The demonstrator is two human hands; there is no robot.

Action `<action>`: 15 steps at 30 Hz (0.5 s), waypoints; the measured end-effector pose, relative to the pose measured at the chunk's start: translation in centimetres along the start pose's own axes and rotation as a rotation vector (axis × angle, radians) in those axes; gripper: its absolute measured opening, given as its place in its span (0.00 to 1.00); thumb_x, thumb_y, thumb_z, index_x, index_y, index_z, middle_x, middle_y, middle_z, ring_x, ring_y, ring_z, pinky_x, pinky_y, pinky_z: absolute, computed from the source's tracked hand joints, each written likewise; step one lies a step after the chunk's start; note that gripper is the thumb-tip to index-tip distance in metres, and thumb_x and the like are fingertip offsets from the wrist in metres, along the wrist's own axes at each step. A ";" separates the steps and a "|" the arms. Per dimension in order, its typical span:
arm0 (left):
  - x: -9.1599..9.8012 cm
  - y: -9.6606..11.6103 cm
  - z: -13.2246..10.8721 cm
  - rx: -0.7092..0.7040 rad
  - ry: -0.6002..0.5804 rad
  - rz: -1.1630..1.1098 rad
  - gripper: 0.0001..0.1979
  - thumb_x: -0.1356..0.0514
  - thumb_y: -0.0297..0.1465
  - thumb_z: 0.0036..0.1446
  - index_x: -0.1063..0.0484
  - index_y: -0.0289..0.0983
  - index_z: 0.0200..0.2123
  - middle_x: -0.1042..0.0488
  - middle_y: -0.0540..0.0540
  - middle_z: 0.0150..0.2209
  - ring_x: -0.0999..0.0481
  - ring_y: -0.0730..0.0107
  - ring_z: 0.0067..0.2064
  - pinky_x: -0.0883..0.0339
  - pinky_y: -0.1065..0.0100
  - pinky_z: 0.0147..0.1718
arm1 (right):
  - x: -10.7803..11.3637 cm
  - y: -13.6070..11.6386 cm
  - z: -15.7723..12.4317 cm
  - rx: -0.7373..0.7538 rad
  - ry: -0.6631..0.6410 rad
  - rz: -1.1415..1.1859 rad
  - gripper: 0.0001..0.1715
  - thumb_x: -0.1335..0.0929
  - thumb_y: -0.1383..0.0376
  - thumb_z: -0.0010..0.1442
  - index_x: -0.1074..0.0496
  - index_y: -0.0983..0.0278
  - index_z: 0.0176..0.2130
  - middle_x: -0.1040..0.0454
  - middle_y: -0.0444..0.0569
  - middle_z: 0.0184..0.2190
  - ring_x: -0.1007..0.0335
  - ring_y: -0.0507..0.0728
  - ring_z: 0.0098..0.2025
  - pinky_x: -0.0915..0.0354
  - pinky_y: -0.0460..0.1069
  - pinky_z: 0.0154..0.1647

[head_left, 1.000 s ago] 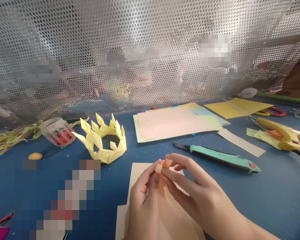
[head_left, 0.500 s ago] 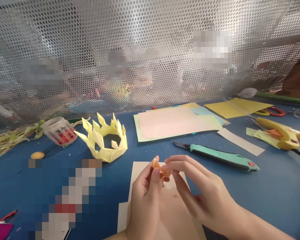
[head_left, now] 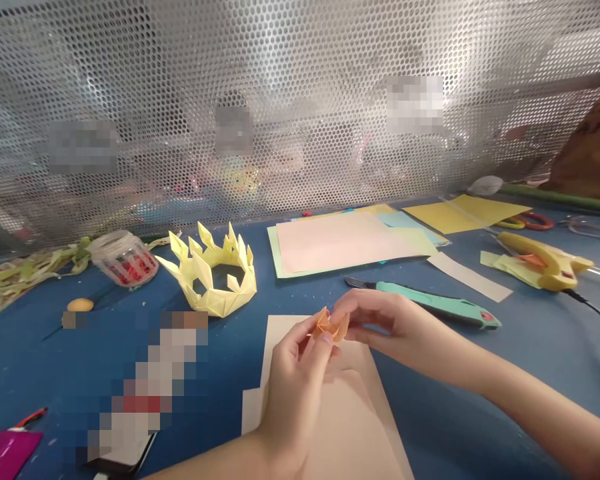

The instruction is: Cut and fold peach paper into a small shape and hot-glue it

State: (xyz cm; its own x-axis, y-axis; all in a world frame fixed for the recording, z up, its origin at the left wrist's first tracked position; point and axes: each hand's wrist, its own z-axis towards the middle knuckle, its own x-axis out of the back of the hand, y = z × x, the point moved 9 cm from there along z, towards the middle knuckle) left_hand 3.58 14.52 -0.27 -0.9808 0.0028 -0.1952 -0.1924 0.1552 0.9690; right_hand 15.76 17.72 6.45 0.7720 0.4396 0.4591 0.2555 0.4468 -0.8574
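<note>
We see both hands raised just above a blue desk (head_left: 480,400), pinching a small folded piece of orange paper (head_left: 331,325) between them. The left hand (head_left: 293,393) grips its near edge with thumb and fingertips closed on it; the right hand (head_left: 387,327) closes its fingertips on the far edge. The paper is thin and creased into a small cup-like shape with pointed corners. Under the hands lies a flat sheet of pale cream paper (head_left: 350,427). Compared with half a second ago, the right hand has stretched out further from the left and its forearm lies lower across the view, while the orange piece looks more opened. To the left sits a spiky crown of folded yellow paper (head_left: 215,280), with a ribbed clear plastic jar (head_left: 124,259) beyond it. Just behind the right hand lies a teal utility knife (head_left: 430,303), and past that a stack of pastel paper sheets (head_left: 350,243). A yellow glue gun (head_left: 545,263) rests at the far right. A perforated metal screen (head_left: 300,100) closes off the back of the desk.
</note>
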 end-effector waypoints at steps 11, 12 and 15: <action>-0.2 0.0 -0.5 0.028 -0.021 -0.173 0.11 0.38 0.30 0.57 0.16 0.37 0.41 0.19 0.44 0.38 0.23 0.63 0.42 0.31 0.67 0.43 | -1.6 -2.8 -1.4 0.346 0.005 -0.256 0.10 0.33 0.67 0.70 0.22 0.61 0.37 0.22 0.48 0.38 0.23 0.51 0.40 0.28 0.46 0.41; -0.2 -0.1 -0.5 0.025 -0.019 -0.174 0.11 0.38 0.29 0.58 0.16 0.37 0.40 0.19 0.44 0.38 0.23 0.64 0.41 0.31 0.67 0.42 | -1.8 -3.2 -1.6 0.375 0.013 -0.293 0.10 0.34 0.69 0.70 0.22 0.61 0.38 0.22 0.49 0.39 0.24 0.52 0.40 0.29 0.47 0.41; 0.0 -0.3 -0.3 0.021 -0.011 -0.180 0.09 0.36 0.30 0.58 0.18 0.37 0.42 0.21 0.46 0.38 0.24 0.68 0.40 0.32 0.69 0.41 | -2.0 -4.1 -2.4 0.418 0.049 -0.389 0.11 0.34 0.71 0.70 0.22 0.61 0.39 0.21 0.50 0.40 0.25 0.53 0.39 0.30 0.49 0.41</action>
State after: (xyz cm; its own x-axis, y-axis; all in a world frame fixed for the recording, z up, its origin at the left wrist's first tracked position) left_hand 3.66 14.15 -0.52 -0.9299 -0.0159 -0.3674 -0.3644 0.1749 0.9147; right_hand 14.52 13.13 8.51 0.6957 0.1495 0.7026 0.2819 0.8428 -0.4585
